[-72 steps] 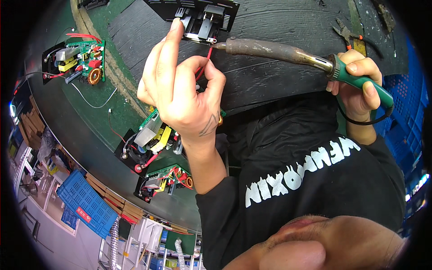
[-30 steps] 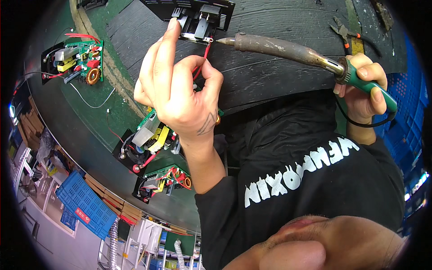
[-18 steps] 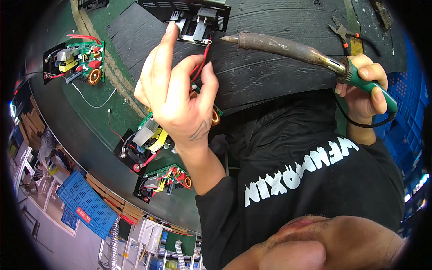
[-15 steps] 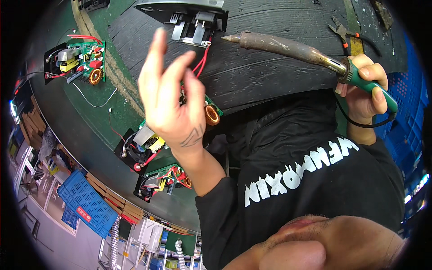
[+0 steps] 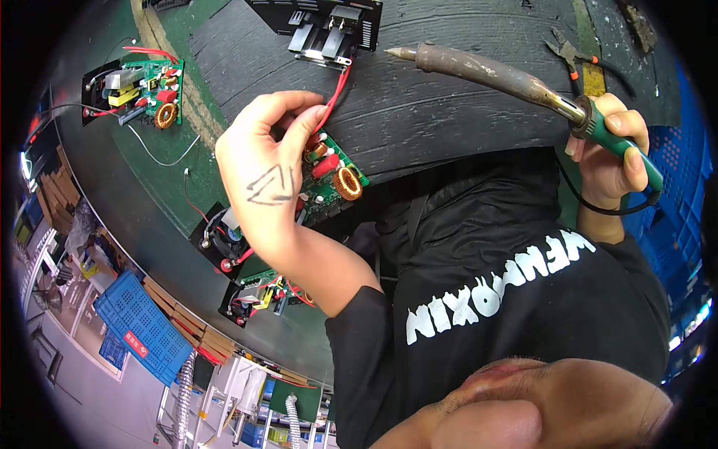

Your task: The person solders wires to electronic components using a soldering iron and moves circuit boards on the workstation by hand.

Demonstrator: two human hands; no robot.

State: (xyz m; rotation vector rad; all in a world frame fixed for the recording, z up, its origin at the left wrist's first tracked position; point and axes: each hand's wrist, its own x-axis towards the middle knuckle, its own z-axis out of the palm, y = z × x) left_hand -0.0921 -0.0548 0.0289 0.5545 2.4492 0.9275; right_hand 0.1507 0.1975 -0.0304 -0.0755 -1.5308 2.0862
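Observation:
My left hand point(image 5: 262, 161) pinches a pair of red wires point(image 5: 338, 93) between thumb and forefinger. These wires run up to a metal terminal on a black panel point(image 5: 336, 22) with sockets on it. Below my fingers lies a green circuit board point(image 5: 351, 161) with a copper coil, partly hidden by the hand. A large soldering iron point(image 5: 490, 75) with a green handle is gripped in my right hand point(image 5: 609, 150). Its pointed tip reaches left, a short way right of the panel's terminal and apart from it.
Black-handled pliers with orange marks point(image 5: 572, 56) lie at the far right of the dark mat point(image 5: 464, 127). Another circuit board point(image 5: 153, 86) stands at the left. More board assemblies point(image 5: 258, 292) are below my left forearm. A blue crate point(image 5: 142, 322) is at the lower left.
My left hand has come down from beside the panel and closed on the red wires. The panel has shifted slightly up and right. The soldering iron has moved slightly right.

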